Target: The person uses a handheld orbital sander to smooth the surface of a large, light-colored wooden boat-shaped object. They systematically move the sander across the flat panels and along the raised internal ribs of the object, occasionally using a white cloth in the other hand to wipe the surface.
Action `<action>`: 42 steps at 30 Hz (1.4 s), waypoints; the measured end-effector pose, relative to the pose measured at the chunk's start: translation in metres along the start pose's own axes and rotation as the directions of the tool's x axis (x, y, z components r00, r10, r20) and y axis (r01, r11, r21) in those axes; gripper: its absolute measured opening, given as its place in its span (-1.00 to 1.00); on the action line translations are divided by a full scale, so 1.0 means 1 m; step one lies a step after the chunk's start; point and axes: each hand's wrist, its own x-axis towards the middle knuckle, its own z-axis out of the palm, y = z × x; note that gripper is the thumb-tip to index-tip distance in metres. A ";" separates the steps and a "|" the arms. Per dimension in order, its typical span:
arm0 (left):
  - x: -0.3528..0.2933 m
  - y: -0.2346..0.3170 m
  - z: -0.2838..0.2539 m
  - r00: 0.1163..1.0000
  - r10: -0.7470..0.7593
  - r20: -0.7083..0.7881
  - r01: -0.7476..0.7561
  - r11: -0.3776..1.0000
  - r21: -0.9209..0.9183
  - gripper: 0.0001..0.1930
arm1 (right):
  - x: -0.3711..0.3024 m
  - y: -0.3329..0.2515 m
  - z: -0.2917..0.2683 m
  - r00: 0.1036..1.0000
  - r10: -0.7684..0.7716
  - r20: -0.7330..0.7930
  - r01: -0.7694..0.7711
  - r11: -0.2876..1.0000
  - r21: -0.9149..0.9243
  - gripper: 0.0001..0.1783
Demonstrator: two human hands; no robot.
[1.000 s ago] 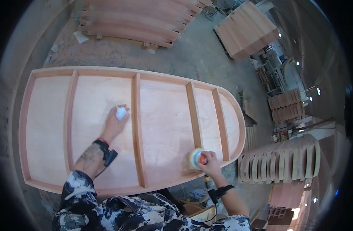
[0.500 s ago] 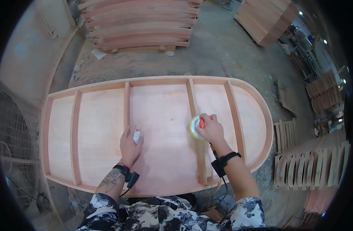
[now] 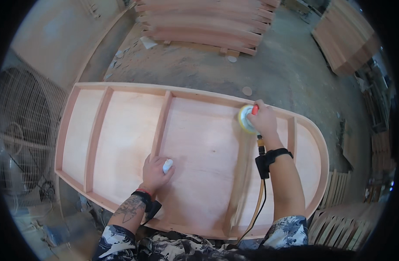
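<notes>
A shallow wooden frame (image 3: 199, 94) with one rounded end and several crosswise dividers lies in front of me. My right hand (image 3: 265, 122) grips an air sander (image 3: 246, 119) with a red grip and a round yellow-edged pad. The sander sits at the far end of a divider (image 3: 237, 187), close to the frame's far rim; an air hose (image 3: 257, 206) trails from it toward me. My left hand (image 3: 154, 175) is closed at the near end of another divider (image 3: 163, 119). A small white object (image 3: 167, 166), its kind unclear, is held between its thumb and fingers.
Beyond the frame stands a stack of curved wooden parts (image 3: 203, 21). A large wooden block (image 3: 344, 39) is at the far right, and curved slats (image 3: 336, 230) at the near right. Mesh covers a big fan (image 3: 23, 108) on the left. A pale disc (image 3: 247, 91) lies on the floor.
My right hand has moved the sander away from me along the divider, toward the far rim. My left hand stays by its divider. The whole view has turned and shifted.
</notes>
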 end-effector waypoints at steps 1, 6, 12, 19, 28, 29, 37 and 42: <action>0.002 0.002 -0.003 1.000 -0.010 0.005 0.010 1.000 -0.008 -0.80 | 0.001 -0.010 -0.002 0.999 -0.010 0.033 0.010 1.000 -0.013 -0.47; 0.002 0.002 -0.003 1.000 -0.020 0.002 0.020 1.000 -0.023 -0.79 | 0.008 -0.016 -0.007 0.995 -0.066 0.074 0.067 0.998 -0.020 -0.49; 0.000 -0.003 -0.006 1.000 -0.019 -0.002 0.019 1.000 -0.009 -0.76 | 0.015 0.019 -0.013 0.995 0.028 0.101 -0.027 1.000 -0.006 -0.51; 0.000 -0.003 -0.010 0.998 0.046 -0.038 -0.045 0.999 0.017 -0.78 | 0.003 -0.038 0.000 0.989 -0.110 0.093 0.114 0.993 -0.038 -0.50; -0.006 -0.002 -0.006 0.999 -0.040 0.011 0.040 0.999 0.019 -0.73 | 0.000 -0.005 0.002 0.989 -0.137 0.054 0.139 0.989 -0.041 -0.45; -0.005 -0.002 -0.005 0.999 -0.041 0.020 0.040 0.999 0.015 -0.72 | -0.004 -0.002 0.005 0.986 -0.164 0.040 0.165 0.986 -0.033 -0.44; -0.009 -0.003 -0.006 0.998 -0.067 0.011 0.067 0.998 -0.014 -0.70 | -0.069 -0.007 -0.008 0.991 -0.087 0.102 0.096 0.992 -0.081 -0.46; -0.009 -0.001 -0.003 0.995 -0.089 0.039 0.091 0.995 -0.043 -0.71 | -0.127 -0.003 -0.009 0.988 -0.107 0.113 0.118 0.988 -0.096 -0.50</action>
